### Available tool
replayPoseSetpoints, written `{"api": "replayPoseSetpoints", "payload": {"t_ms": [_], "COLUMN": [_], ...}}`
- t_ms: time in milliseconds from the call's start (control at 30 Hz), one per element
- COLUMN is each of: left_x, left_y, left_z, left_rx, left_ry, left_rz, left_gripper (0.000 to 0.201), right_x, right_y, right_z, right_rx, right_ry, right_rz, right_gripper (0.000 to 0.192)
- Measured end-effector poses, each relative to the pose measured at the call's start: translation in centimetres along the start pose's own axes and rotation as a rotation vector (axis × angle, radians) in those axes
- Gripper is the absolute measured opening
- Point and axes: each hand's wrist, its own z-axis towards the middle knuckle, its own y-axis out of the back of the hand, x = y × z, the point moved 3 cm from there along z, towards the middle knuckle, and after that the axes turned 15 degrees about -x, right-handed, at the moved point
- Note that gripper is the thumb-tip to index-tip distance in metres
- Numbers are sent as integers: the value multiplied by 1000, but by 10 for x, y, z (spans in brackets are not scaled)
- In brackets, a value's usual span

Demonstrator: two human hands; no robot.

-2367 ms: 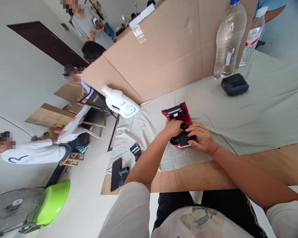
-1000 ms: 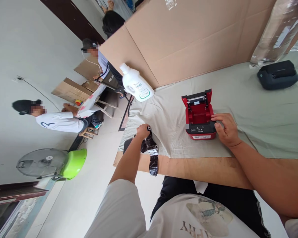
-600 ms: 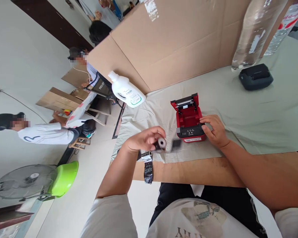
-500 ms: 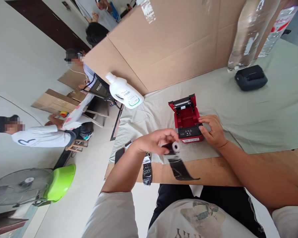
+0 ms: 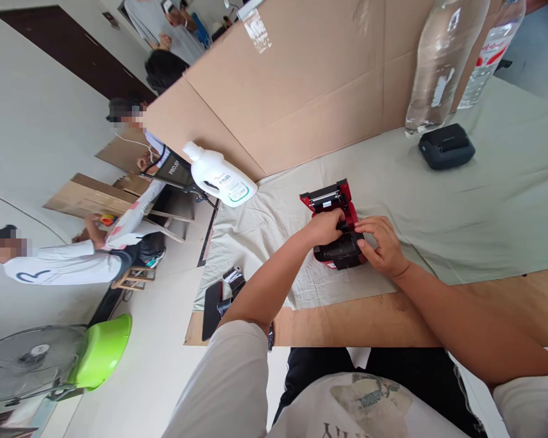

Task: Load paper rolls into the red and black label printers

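Observation:
A small red and black label printer (image 5: 350, 210) sits on the cloth with its lid tipped up. My left hand (image 5: 325, 230) reaches into the open compartment, its fingers curled on a roll that they mostly hide. From this roll a black film strip (image 5: 344, 251) lies over the printer's front panel. At the printer's right side, my right hand (image 5: 384, 246) grips the edge between thumb and fingers. Left of my forearm, another small black roll (image 5: 234, 277) rests beside a flat dark phone-like object (image 5: 212, 310).
A cardboard sheet (image 5: 301, 91) stands along the back. Before it are a white jug (image 5: 221, 176), a large clear bottle (image 5: 442, 67), a smaller water bottle (image 5: 481, 64) and a dark rounded device (image 5: 446, 146). Other people work at the left, beyond a fan (image 5: 36, 359) and green tub (image 5: 105, 353).
My left hand has carried the roll from in front of the printer into its open compartment. The strip, hanging free before, now lies over the front panel. My right hand stays at the printer's side.

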Motion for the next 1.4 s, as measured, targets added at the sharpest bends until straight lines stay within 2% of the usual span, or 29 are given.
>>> {"api": "replayPoseSetpoints", "payload": {"t_ms": [167, 333, 400, 533, 600, 667, 733, 900, 1000, 1133, 1233, 1400], "left_x": [0, -13, -18, -9, 3, 13, 17, 9, 8, 11, 12, 11], "left_y": [-4, 9, 22, 46, 49, 44, 36, 10, -6, -24, -33, -39], "left_z": [4, -18, -29, -38, -36, -36, -45, -89, -103, -106, -104, -103], "left_rx": [-42, -143, -295, -730, -801, -774, -756, -799, -834, -924, -1011, -1121], "left_ry": [-60, -135, -186, -242, -213, -187, -184, -241, -257, -217, -186, -185], "left_rz": [54, 25, -49, -101, -89, -117, -158, -209, -214, -225, -258, -290], "left_gripper": [25, 19, 23, 32, 45, 57, 60, 55, 52, 49, 47, 41], "right_x": [5, 4, 4, 5, 6, 6, 5, 0, -1, 0, -2, -9], "right_y": [0, -1, -1, 0, 0, 0, 1, 3, 1, -3, -6, -9], "right_z": [1, 0, 0, 0, 1, 1, 1, -1, -2, -5, -7, -11], "right_rx": [14, 56, 75, 56, 41, 23, -3, -39, -15, 36, 54, 59], "right_ry": [40, 84, 104, 124, 117, 112, 109, 47, 38, 113, 135, 125], "right_rz": [-8, -36, -40, -31, -30, -34, -45, -120, -127, -71, -115, -225], "right_gripper": [14, 14, 14, 11, 10, 8, 9, 22, 32, 46, 58, 54]}}
